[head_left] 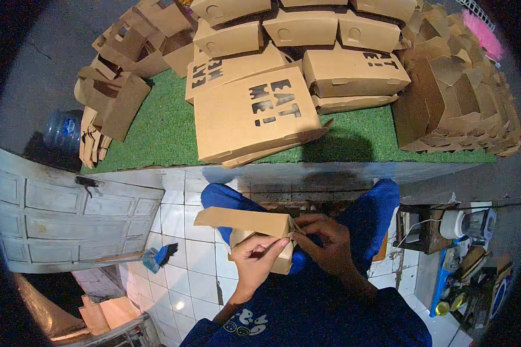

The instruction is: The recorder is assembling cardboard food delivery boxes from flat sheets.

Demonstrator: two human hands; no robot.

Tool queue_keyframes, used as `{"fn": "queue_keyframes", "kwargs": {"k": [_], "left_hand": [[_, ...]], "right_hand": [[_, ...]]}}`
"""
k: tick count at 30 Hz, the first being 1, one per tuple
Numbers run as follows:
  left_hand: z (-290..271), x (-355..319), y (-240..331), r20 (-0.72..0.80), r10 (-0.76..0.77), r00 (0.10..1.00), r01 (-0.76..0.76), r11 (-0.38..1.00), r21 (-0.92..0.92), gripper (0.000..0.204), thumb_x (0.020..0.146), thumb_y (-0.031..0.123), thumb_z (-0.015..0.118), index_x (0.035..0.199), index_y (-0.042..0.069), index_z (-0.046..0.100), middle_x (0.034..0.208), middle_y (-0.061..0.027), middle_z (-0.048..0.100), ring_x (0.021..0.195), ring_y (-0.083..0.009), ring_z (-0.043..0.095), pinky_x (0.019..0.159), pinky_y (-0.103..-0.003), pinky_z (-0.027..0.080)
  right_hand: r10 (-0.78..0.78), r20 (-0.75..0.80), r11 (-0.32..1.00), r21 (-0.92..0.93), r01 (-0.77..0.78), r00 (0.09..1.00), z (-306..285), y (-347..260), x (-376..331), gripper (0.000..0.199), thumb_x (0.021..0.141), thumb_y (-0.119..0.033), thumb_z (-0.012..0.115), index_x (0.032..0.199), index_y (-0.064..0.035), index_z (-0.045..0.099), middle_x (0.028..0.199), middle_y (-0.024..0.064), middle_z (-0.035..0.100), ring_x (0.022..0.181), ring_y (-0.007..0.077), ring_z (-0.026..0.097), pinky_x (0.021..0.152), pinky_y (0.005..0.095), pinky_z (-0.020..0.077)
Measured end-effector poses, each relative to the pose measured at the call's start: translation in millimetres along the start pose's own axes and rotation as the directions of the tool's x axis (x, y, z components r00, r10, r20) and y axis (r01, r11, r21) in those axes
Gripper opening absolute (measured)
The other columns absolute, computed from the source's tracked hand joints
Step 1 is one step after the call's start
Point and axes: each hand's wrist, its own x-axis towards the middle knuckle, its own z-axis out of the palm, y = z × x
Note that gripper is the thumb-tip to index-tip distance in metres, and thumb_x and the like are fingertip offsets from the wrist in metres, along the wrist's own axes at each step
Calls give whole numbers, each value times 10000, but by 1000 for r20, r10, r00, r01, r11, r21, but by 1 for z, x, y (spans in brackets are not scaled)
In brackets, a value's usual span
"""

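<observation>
Above my lap I hold a small brown cardboard box [249, 219], partly folded, with a long flap sticking out to the left. My left hand [256, 254] grips its near side, thumb pressed toward the right-hand corner. At that same corner my right hand [324, 240] pinches the card, fingers bent together. What lies between the right fingertips is partly hidden. Beyond my knees, flat brown boxes with cut-out lettering [231, 118] lie on a green turf-covered table [168, 133].
Folded boxes [301, 29] are stacked at the back, with open box trays [428, 104] nested on the right and more cartons [121, 98] at left. A water jug [63, 132], a white door [69, 202] and a broom [159, 257] stand left. A blender [469, 224] sits right.
</observation>
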Motion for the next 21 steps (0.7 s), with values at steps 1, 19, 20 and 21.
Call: {"fn": "queue_keyframes", "kwargs": {"k": [1,19,20,21], "left_hand": [[0,0,0,-12,25,1000,-25,1000,7,117,708,-29,729,768,-6,631,675,-26,617,573,-29,508,516,-167,393],[-5,-4,-2,4,53,999,-51,978,-200,132,708,-62,691,811,-5,631,710,-9,602,593,-19,473,534,-174,374],[-6,-4,-1,0,75,997,-74,986,-149,132,708,-62,691,811,-5,631,710,-9,602,593,-19,473,534,-174,374],[-7,-4,0,0,86,996,-85,986,-141,133,714,-68,680,819,-7,628,724,-12,603,622,-27,495,555,-178,389]], "right_hand": [[-9,-11,1000,4,9,1000,0,-2,0,109,740,-2,691,819,12,617,975,155,625,878,204,621,765,305,502],[-89,15,984,-156,90,996,0,-26,4,135,727,-82,717,787,-31,607,957,120,620,888,234,621,765,340,496],[-84,58,987,-135,91,995,-2,-28,4,126,736,-80,708,809,-32,616,978,121,613,916,237,610,789,342,487],[-74,107,990,-110,86,992,-3,-30,5,122,745,-78,698,831,-33,625,1000,122,605,943,240,600,812,344,477]]}}
